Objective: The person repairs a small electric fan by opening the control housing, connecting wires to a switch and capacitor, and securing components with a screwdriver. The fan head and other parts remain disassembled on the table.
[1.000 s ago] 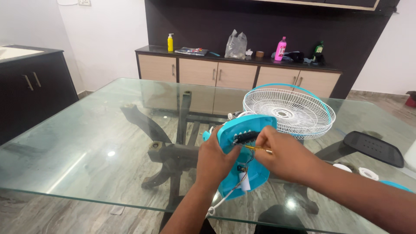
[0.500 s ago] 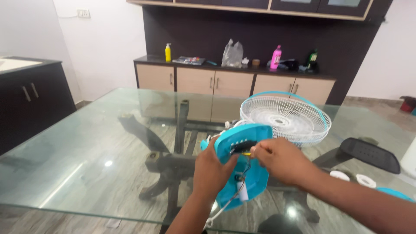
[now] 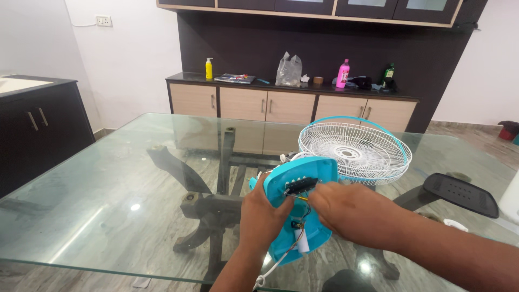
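Note:
A turquoise fan base is tipped up on the glass table, its open underside facing me with a black switch block and coloured wires showing. My left hand grips the base's left edge and steadies it. My right hand pinches a thin yellowish wire or tool at the switch block. A white cord trails down from the base. Behind the base lies the white wire fan guard with a turquoise rim.
A black chair back shows at the right under the glass. A low cabinet at the back holds a yellow bottle, a plastic bag and a pink bottle. A dark cupboard stands left.
The view has tilted up slightly, showing more wall and upper shelf. Both hands stay on the fan base, with the right hand still at the switch block.

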